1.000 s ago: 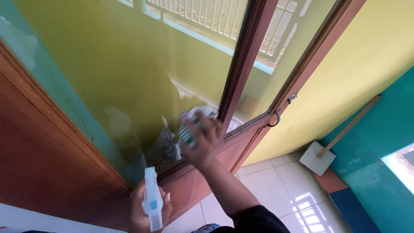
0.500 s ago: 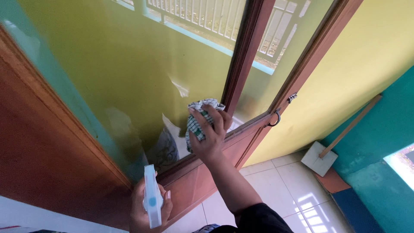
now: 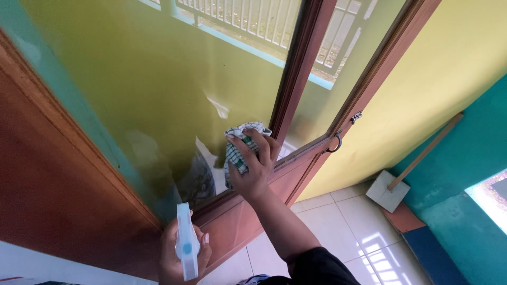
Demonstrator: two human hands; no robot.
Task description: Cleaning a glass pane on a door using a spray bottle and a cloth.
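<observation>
- The grip of the right hand [image 3: 254,169] is clamped on a crumpled green-and-white checked cloth [image 3: 238,149], with the fingers [image 3: 262,143] spread over it.
- The cloth is pressed flat against the window glass [image 3: 158,89], low on the pane and just left of the brown upright wooden bar [image 3: 296,68] that divides the window.
- The grip of the left hand [image 3: 179,256] is closed around a white spray bottle [image 3: 184,243] with a blue round mark on its side.
- The bottle is held upright at the near bottom edge of the view, below the window's lower wooden frame [image 3: 237,211] and apart from the glass.
- A dark sleeve [image 3: 317,266] is seen on the right arm at the near edge.
- A metal ring handle [image 3: 335,143] is fixed on the frame to the right of the cloth, with a small latch [image 3: 357,116] just above it.
- A white railing [image 3: 253,21] is seen through the glass at the far top.
- To the right, a yellow wall [image 3: 422,95] meets a teal wall [image 3: 465,153].
- A long wooden stick with a flat white pad [image 3: 388,191] is leaned against the teal wall, with the pad resting on the white tiled floor [image 3: 348,227].
</observation>
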